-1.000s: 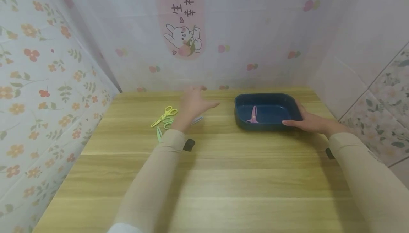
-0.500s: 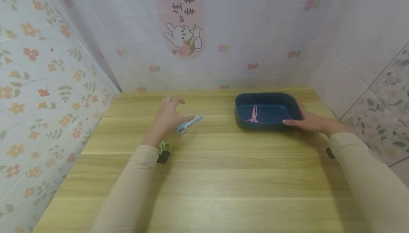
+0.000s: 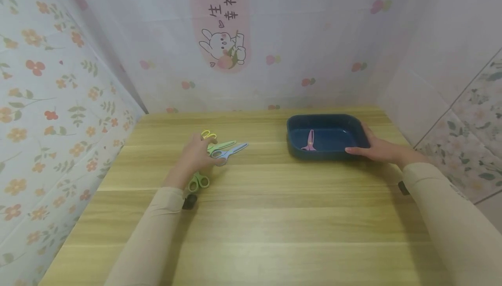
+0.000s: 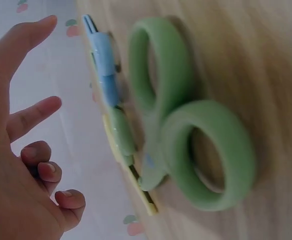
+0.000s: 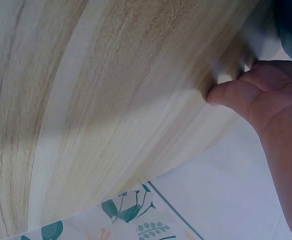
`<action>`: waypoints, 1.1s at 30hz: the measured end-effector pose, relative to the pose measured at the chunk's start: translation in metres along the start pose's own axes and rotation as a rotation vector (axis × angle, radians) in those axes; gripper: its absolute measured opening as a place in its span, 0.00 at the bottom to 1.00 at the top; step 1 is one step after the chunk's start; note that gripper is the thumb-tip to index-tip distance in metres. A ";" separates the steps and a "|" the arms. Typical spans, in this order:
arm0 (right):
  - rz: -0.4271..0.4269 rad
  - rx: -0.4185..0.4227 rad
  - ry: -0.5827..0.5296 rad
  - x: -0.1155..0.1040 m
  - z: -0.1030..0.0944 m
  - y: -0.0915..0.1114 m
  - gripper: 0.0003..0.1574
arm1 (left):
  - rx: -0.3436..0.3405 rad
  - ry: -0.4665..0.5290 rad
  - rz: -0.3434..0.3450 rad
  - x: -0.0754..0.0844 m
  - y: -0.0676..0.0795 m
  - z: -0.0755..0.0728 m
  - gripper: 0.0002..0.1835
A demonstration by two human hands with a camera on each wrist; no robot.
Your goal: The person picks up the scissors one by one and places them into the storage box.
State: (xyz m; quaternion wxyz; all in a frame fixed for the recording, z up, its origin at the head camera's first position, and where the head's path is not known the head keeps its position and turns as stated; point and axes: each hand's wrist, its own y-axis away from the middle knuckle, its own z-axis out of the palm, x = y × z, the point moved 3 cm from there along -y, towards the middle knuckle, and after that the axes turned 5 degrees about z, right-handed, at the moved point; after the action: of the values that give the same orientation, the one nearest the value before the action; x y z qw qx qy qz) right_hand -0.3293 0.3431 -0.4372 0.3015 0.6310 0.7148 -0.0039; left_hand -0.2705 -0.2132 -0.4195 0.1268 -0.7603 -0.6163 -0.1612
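My left hand (image 3: pixel 196 154) hovers over the scissors at the left, thumb and forefinger apart beside the handles of the blue scissors (image 3: pixel 234 150). In the left wrist view its other fingers are loosely bent and nothing is between them. Green scissors (image 3: pixel 224 145) lie just behind the blue pair, and yellow scissors (image 3: pixel 209 134) are partly hidden by the hand. Another green pair of scissors (image 4: pixel 206 150) lies nearer, under the wrist. At the right, my right hand (image 3: pixel 380 148) grips the dark blue bin (image 3: pixel 325 155) by its right end, thumb on the front rim. Pink scissors (image 3: pixel 310 141) rest inside it.
The wood-grain table (image 3: pixel 274 220) is backed by a white printed curtain (image 3: pixel 325 42). A floral cloth (image 3: pixel 59 103) hangs along the left edge, and flower-patterned panels (image 3: pixel 478 124) stand on the right.
My left hand has swung left and lowered toward the scissors, uncovering the blue pair and the green pair behind it. The right hand and the bin have stayed in place.
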 end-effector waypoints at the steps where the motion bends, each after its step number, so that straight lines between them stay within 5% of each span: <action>1: -0.001 0.002 -0.003 0.001 0.000 0.000 0.79 | -0.010 -0.005 -0.010 -0.002 0.000 0.002 0.44; 18: 0.001 0.006 -0.009 0.002 0.000 -0.001 0.79 | -0.095 -0.046 -0.038 -0.016 -0.008 0.022 0.43; 33: 0.002 -0.007 -0.018 0.001 0.000 0.000 0.79 | -0.078 -0.086 -0.027 -0.012 -0.009 0.024 0.37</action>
State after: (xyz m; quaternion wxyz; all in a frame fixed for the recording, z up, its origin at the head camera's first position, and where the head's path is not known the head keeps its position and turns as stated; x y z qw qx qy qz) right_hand -0.3289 0.3438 -0.4376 0.3099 0.6306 0.7115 -0.0068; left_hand -0.2791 -0.2125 -0.4459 0.0680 -0.7626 -0.6246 -0.1540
